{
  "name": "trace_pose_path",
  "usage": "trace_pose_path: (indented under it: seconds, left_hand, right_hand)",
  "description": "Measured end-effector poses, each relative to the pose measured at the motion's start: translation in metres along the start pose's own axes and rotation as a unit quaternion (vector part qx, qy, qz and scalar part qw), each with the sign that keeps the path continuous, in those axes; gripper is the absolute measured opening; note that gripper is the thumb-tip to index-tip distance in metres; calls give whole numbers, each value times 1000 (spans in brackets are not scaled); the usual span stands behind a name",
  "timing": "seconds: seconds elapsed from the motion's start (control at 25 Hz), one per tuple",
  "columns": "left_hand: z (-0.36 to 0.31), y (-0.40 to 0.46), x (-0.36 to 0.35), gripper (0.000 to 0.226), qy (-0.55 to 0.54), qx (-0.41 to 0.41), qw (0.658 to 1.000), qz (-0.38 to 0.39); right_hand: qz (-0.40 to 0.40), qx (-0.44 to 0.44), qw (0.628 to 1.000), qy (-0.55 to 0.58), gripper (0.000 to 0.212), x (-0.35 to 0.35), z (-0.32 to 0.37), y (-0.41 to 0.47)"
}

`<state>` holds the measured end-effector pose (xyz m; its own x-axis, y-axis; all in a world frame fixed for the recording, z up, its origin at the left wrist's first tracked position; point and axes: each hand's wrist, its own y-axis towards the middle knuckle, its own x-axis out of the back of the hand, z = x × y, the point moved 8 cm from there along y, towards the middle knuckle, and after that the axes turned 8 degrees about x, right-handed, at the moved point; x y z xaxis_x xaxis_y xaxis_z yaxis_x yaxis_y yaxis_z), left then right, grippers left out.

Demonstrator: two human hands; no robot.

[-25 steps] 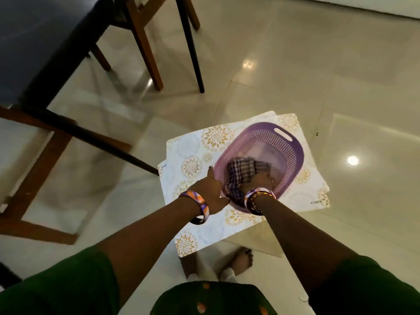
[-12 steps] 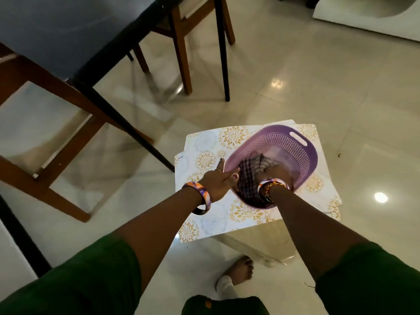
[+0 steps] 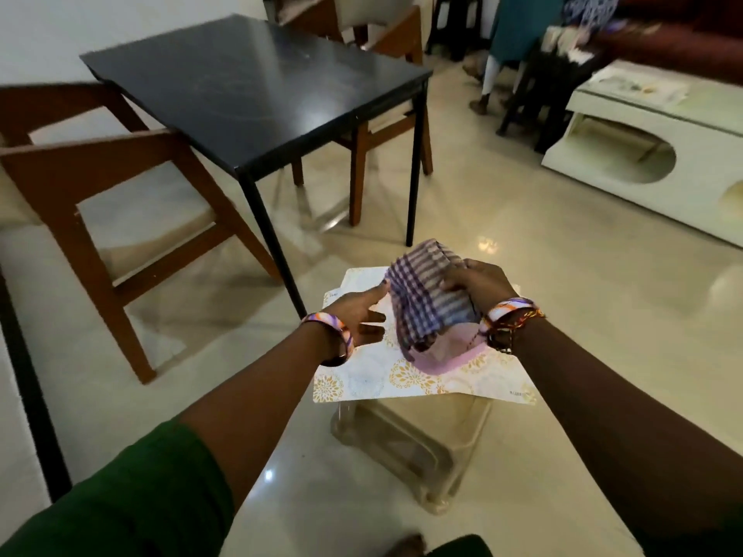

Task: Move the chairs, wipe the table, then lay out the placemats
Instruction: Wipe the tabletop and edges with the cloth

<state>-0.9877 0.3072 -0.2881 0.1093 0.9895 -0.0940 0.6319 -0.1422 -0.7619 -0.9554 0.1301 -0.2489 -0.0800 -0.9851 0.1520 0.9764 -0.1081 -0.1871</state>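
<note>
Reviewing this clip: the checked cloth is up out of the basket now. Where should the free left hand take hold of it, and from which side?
The left-facing edge of the checked cloth, approached from the left. The right hand already grips its right side, and the cloth hangs bunched above the purple basket. The left hand hovers open beside that free edge, so pinching there would probably let both hands spread it.

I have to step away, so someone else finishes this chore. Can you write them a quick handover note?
Right hand grips the checked cloth, lifted above the purple basket. Left hand is open beside the cloth, fingers extended.
Placemats lie stacked on a clear stool, under the basket.
Black table is bare; wooden chairs stand at it.
Done: cloth fetched. Left: move chairs, wipe, lay placemats.
</note>
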Motion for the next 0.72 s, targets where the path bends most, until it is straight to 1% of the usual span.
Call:
trace_pose_path:
  seconds: [0.08, 0.12, 0.2, 0.24, 0.28, 0.32, 0.4, 0.48, 0.52, 0.56, 0.6, 0.68, 0.72]
  left_hand:
    - [-8, -19, -14, 58, -48, -4, 997, 67]
    - [-12, -23, -23, 63, -58, -13, 995, 83]
    - [-23, -27, -43, 69, -107, -44, 990, 81]
    - [-29, -27, -55, 67, -147, -61, 984, 74]
    - [-35, -24, -68, 62, -190, -79, 976, 66]
    - [-42, -21, -82, 57, -234, -95, 965, 65]
    - [-61, -15, -121, 44, -304, -123, 941, 85]
    - [-86, -7, -171, 20, -321, -158, 929, 99]
    - [-100, -3, -196, 11, -310, -175, 930, 93]
    - [-110, 1, -221, 10, -292, -182, 935, 86]
    - [-119, 6, -246, 12, -269, -186, 942, 81]
    - [-129, 19, -283, 11, -232, -180, 953, 72]
    - [-134, 27, -300, 10, -221, -173, 957, 69]
  right_hand:
    - [57, -17, 994, 89, 27, -8, 22, -9]
    - [85, -26, 989, 116, 25, -11, 30, -12]
    - [142, -48, 976, 159, 12, -10, 38, -16]
    - [167, -63, 967, 182, 18, -5, 41, -16]
    - [185, -77, 958, 204, 25, 5, 42, -15]
    - [190, -86, 953, 219, 23, 18, 44, -12]
    - [176, -88, 955, 223, 7, 58, 45, 0]
    - [147, -54, 969, 193, 10, 119, 44, 22]
    - [139, -29, 977, 159, 9, 153, 43, 34]
    - [143, -10, 983, 118, 9, 183, 40, 43]
    - [153, 4, 986, 69, 17, 212, 37, 53]
    - [178, 15, 984, -18, 48, 256, 29, 71]
    - [185, 11, 982, -36, 65, 274, 28, 80]
